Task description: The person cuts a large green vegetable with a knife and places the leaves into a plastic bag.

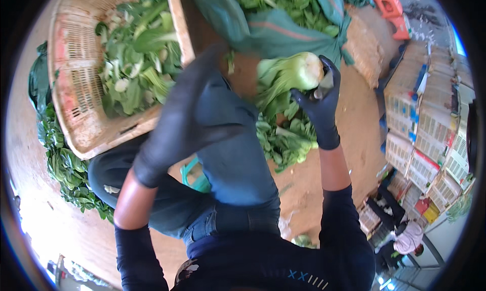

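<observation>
My right hand (322, 101), in a black glove, has its thumb and fingers about the pale cut base of a head of bok choy (294, 72). A small grey blade-like piece (325, 85) shows in the same palm, largely covered by the fingers. Blurred by motion, my left hand (178, 116), also gloved in black, is over my leg beside the crate's near corner. Its thumb and fingers are spread, and nothing shows between them. More leafy heads of bok choy (284, 139) lie on the floor below my right hand.
A dirty plastic crate (78, 120) with loose leaves (133, 70) stands at left. Ahead lies an open green sack (281, 32) of greens. Leafy bundles (68, 177) line the far left. Stacked crates (417, 112) rise at right, with a person (408, 238) nearby. A green stool (197, 177) shows under me.
</observation>
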Available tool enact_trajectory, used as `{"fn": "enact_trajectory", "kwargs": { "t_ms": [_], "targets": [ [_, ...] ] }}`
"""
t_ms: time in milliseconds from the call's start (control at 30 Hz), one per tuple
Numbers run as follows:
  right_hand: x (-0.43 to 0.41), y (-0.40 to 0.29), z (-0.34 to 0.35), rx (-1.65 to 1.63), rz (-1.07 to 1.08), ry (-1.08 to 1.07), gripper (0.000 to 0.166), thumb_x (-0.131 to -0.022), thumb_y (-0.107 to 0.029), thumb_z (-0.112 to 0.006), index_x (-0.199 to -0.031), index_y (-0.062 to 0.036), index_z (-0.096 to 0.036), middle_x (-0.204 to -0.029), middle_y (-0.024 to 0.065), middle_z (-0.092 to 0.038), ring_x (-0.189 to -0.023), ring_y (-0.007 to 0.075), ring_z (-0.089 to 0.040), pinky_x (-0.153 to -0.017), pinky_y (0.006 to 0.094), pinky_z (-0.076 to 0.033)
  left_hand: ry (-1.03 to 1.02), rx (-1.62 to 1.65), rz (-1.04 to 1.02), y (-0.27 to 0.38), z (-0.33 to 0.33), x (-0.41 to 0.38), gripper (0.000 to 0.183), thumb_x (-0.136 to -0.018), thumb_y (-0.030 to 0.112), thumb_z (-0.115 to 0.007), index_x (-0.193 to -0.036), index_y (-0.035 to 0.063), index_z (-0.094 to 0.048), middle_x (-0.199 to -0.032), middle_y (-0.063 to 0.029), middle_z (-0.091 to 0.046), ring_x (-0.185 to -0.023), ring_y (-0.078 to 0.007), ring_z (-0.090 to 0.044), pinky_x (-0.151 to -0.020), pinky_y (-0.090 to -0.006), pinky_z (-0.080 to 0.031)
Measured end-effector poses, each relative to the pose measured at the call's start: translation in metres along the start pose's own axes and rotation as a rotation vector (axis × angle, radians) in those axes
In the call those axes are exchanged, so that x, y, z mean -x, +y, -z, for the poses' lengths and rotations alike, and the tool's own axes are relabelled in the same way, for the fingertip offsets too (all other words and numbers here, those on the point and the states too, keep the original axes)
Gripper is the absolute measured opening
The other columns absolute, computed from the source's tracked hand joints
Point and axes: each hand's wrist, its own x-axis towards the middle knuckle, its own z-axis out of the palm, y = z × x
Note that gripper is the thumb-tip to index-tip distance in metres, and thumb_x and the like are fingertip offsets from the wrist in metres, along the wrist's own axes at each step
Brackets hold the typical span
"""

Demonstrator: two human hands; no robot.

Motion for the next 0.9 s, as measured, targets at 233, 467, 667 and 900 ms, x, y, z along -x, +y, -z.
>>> {"fn": "enact_trajectory", "kwargs": {
  "t_ms": [233, 467, 667, 900],
  "targets": [
    [-0.068, -0.179, -0.079, -0.358, 0.042, -0.492, 0.054, -0.072, -0.007, -0.069, -0.120, 0.0025, -0.047, -0.114, 0.0131, -0.056, -0.089, 0.0182, -0.060, -0.068, 0.0291, -0.048, 0.351, 0.218, 0.142, 0.014, 0.082, 0.026, 0.078, -0.058, 0.018, -0.081, -0.124, 0.0012, -0.041, -0.110, -0.0162, -0.056, -0.102, -0.0266, -0.057, -0.088, -0.0355, -0.046],
    [-0.080, -0.246, -0.160, 0.459, 0.731, -0.509, 0.018, -0.061, -0.011, -0.068, -0.066, -0.0064, -0.052, -0.063, 0.0059, -0.051, -0.055, 0.0277, -0.055, -0.048, 0.0379, -0.043, 0.561, 0.080, 0.180, -0.007, 0.129, 0.128, 0.074, -0.062, 0.012, -0.079, -0.122, -0.0023, -0.039, -0.106, -0.0200, -0.056, -0.101, -0.0316, -0.057, -0.086, -0.0362, -0.045],
    [-0.093, -0.226, -0.208, 0.427, 0.673, -0.559, 0.019, -0.076, -0.022, -0.059, -0.064, -0.0078, -0.055, -0.061, 0.0108, -0.056, -0.060, 0.0278, -0.059, -0.053, 0.0394, -0.046, 0.522, -0.004, 0.303, -0.009, 0.146, 0.148, 0.074, -0.062, 0.017, -0.080, -0.121, -0.0021, -0.041, -0.105, -0.0200, -0.057, -0.099, -0.0320, -0.058, -0.084, -0.0379, -0.046],
    [-0.137, -0.146, -0.205, 0.559, 0.100, -0.728, 0.021, -0.075, -0.023, -0.056, -0.074, -0.0030, -0.064, -0.072, 0.0166, -0.062, -0.060, 0.0334, -0.059, -0.060, 0.0425, -0.047, 0.558, 0.066, 0.341, -0.032, 0.148, 0.148, 0.071, -0.061, 0.014, -0.082, -0.120, -0.0033, -0.045, -0.107, -0.0133, -0.057, -0.100, -0.0202, -0.056, -0.087, -0.0323, -0.045]
  ]
}}
